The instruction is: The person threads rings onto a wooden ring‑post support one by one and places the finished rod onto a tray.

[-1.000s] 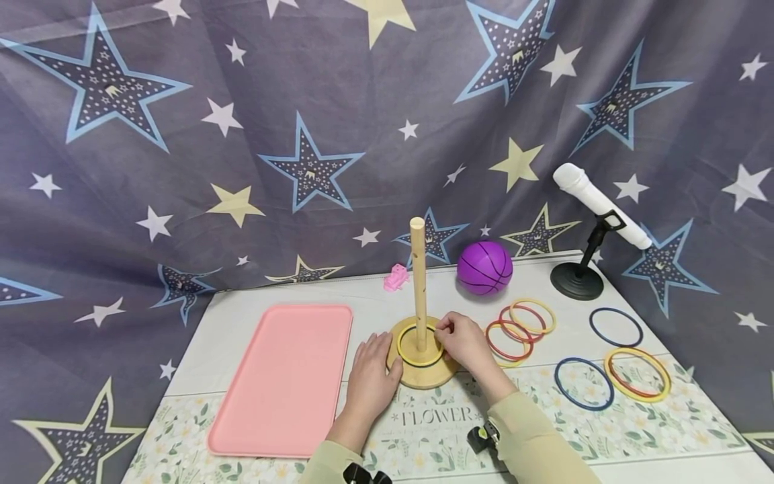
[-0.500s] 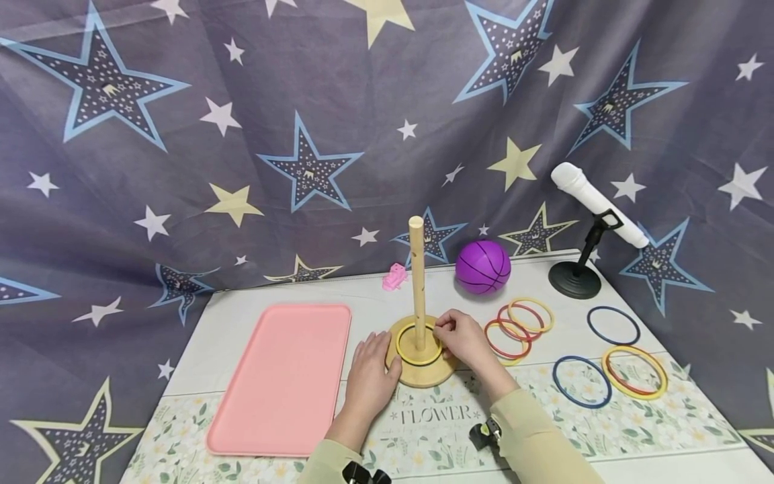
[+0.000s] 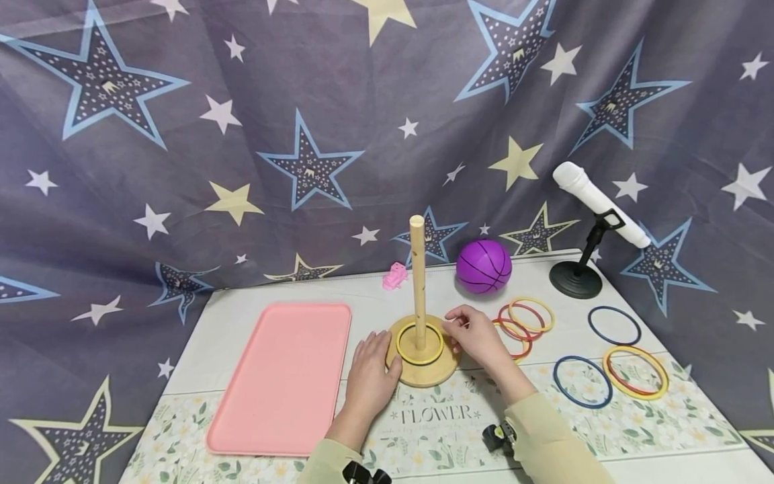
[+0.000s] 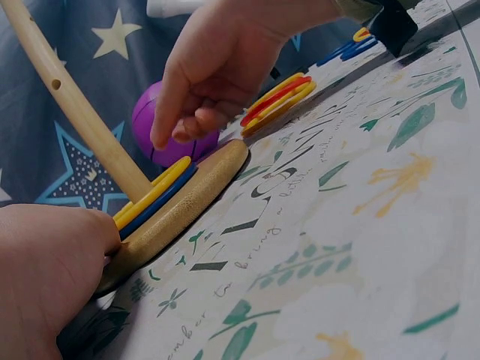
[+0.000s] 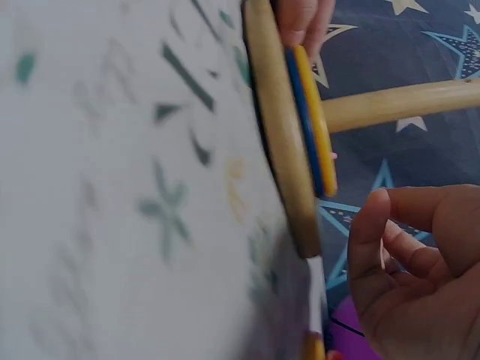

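A wooden peg (image 3: 418, 282) rises from a round wooden base (image 3: 426, 378). Around its foot lie two stacked rings, a yellow ring (image 5: 315, 112) on top of a blue ring (image 5: 304, 120). My left hand (image 3: 370, 370) rests against the base's left edge, its fingers extended and its thumb touching the rim beside the rings. To the right of the stack, my right hand (image 3: 476, 337) hovers with loosely bent fingers and holds nothing. A small gap separates its fingertips from the rings in the right wrist view.
Red and yellow rings (image 3: 532, 329) overlap right of the base, with blue rings (image 3: 556, 386) and more yellow and red ones beyond. A pink tray (image 3: 281, 376) lies left. Behind stand a purple ball (image 3: 484, 267), a pink object (image 3: 395, 276) and a white microphone (image 3: 598, 202).
My right hand has let go of the yellow ring's right side and drawn back a little to the right. The left hand and the rings have stayed in place.
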### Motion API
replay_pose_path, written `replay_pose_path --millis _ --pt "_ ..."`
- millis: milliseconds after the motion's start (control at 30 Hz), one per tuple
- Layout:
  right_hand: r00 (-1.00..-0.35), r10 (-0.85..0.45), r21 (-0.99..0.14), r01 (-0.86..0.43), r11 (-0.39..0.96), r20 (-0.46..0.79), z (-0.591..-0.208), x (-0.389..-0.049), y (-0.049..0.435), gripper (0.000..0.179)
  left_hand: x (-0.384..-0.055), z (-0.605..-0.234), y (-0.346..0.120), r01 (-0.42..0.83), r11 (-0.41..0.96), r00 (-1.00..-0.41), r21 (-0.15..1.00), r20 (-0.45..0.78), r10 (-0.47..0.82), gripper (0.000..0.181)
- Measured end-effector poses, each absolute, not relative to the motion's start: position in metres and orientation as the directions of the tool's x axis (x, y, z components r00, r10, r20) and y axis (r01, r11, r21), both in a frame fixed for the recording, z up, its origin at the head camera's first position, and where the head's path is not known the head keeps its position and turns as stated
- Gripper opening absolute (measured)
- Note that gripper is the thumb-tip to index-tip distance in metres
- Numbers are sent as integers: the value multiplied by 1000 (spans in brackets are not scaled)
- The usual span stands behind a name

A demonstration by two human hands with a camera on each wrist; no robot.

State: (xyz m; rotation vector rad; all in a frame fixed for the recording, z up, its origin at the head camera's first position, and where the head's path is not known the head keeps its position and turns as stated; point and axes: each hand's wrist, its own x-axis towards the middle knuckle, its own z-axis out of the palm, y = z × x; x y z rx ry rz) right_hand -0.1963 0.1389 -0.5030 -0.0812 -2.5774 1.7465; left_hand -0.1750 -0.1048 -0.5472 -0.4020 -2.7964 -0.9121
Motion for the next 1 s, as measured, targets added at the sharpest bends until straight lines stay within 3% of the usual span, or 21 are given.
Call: replay_pose_path --millis 600,1000 --pt "-990 75 -796 -51 603 120 -457 -166 209 33 -175 -547 -104 290 778 -954 558 228 192 58" --pt "-987 145 -765 45 642 64 -447 -130 269 47 -174 -546 -105 298 776 -951 556 241 193 58"
